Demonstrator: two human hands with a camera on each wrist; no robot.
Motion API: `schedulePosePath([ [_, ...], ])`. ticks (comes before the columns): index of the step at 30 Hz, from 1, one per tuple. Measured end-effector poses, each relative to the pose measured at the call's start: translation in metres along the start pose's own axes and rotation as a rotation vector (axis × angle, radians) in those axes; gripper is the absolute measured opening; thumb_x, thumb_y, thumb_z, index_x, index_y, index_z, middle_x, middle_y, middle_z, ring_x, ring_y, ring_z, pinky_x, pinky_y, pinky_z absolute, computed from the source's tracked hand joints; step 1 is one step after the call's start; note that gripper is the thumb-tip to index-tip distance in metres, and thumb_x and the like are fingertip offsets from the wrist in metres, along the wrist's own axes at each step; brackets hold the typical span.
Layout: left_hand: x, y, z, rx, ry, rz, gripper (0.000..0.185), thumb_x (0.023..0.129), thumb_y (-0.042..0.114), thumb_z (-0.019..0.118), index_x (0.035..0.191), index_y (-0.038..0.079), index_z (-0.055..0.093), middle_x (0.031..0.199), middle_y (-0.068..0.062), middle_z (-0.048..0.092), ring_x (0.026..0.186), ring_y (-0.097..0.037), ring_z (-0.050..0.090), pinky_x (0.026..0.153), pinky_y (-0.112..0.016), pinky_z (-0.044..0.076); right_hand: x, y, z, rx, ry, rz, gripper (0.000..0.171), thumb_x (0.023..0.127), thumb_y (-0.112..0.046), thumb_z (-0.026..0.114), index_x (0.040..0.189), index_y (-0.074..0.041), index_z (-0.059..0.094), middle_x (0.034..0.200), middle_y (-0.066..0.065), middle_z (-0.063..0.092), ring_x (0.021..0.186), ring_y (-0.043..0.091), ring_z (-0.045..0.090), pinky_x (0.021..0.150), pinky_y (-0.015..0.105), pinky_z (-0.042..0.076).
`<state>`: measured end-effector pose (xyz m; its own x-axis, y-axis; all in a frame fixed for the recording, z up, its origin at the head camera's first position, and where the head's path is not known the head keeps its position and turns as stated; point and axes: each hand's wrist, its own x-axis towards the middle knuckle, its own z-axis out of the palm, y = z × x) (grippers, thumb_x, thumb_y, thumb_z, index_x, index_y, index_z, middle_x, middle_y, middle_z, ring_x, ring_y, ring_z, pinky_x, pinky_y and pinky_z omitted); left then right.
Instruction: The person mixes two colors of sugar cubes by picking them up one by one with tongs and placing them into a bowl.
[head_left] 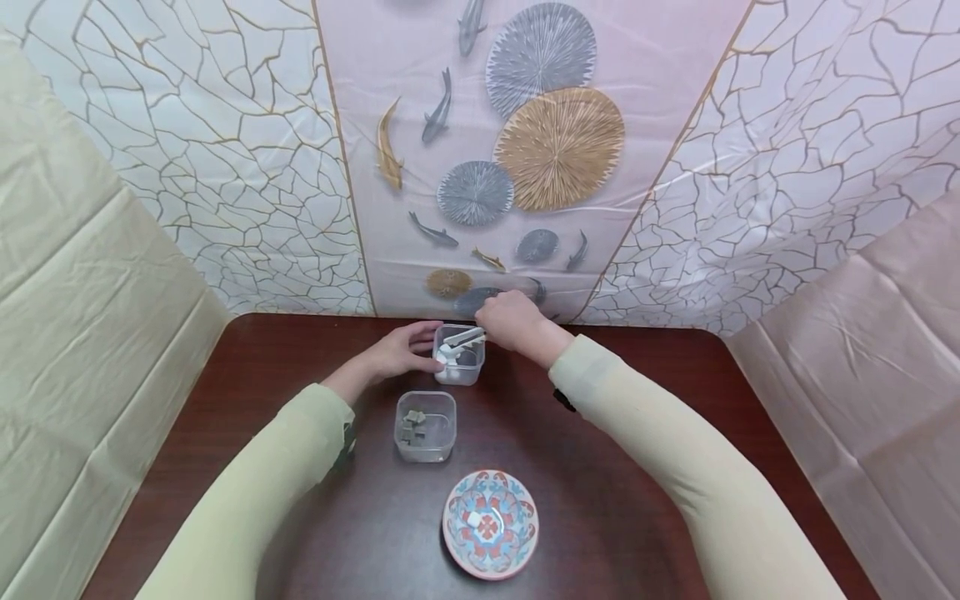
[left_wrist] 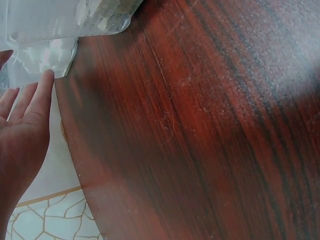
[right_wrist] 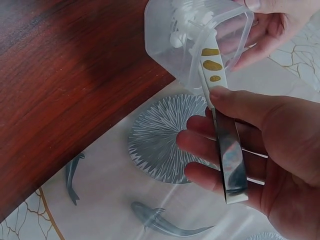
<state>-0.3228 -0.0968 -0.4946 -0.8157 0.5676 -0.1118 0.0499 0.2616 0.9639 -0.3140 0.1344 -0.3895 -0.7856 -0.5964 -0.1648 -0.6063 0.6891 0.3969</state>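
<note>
Now the tongs (right_wrist: 226, 150) are pinched in the right hand (head_left: 512, 320), and their tips reach down into the far clear box (head_left: 460, 355), which holds white pieces near the back edge of the bench (head_left: 637, 467). The left hand (head_left: 401, 350) rests with straight fingers against the side of this box. Nearer stand a second clear box (head_left: 425, 426) with dark cubes and a patterned bowl (head_left: 490, 523).

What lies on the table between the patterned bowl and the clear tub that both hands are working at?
In the head view, a second clear tub holding dark cubes stands between the patterned bowl and the far tub.
</note>
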Motion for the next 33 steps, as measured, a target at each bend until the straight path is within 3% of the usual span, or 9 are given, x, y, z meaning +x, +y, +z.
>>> schedulePosePath([
  [13,-0.0008,-0.0023,-0.0005,-0.007,-0.001,0.007,0.082,0.093,-0.002,0.079,0.163,-0.004,0.035,0.161,-0.030,0.045,0.150,-0.044,0.046,0.124,-0.051,0.042,-0.0087,0.0047,0.0045,0.026,0.047,-0.034,0.012,0.097,-0.023,0.077,0.089,-0.015,0.079,0.096,0.007,0.079,0.090,0.030,0.075,0.079,0.047,0.064],
  [24,-0.0018,-0.0023,-0.0002,-0.004,0.005,0.006,0.082,0.093,-0.002,0.078,0.163,-0.005,0.035,0.161,-0.031,0.045,0.149,-0.044,0.046,0.124,-0.051,0.041,-0.0065,0.0051,0.0060,0.035,0.026,-0.024,0.012,0.096,-0.024,0.078,0.089,-0.014,0.078,0.097,0.008,0.079,0.091,0.031,0.075,0.079,0.048,0.064],
  [33,-0.0003,-0.0015,-0.0002,0.010,0.000,0.002,0.083,0.093,-0.001,0.079,0.163,-0.003,0.035,0.162,-0.029,0.045,0.150,-0.042,0.046,0.124,-0.050,0.041,-0.0050,0.0056,0.0009,0.049,-0.046,0.007,0.013,0.098,-0.026,0.077,0.095,-0.013,0.078,0.100,0.008,0.078,0.093,0.031,0.075,0.080,0.048,0.065],
])
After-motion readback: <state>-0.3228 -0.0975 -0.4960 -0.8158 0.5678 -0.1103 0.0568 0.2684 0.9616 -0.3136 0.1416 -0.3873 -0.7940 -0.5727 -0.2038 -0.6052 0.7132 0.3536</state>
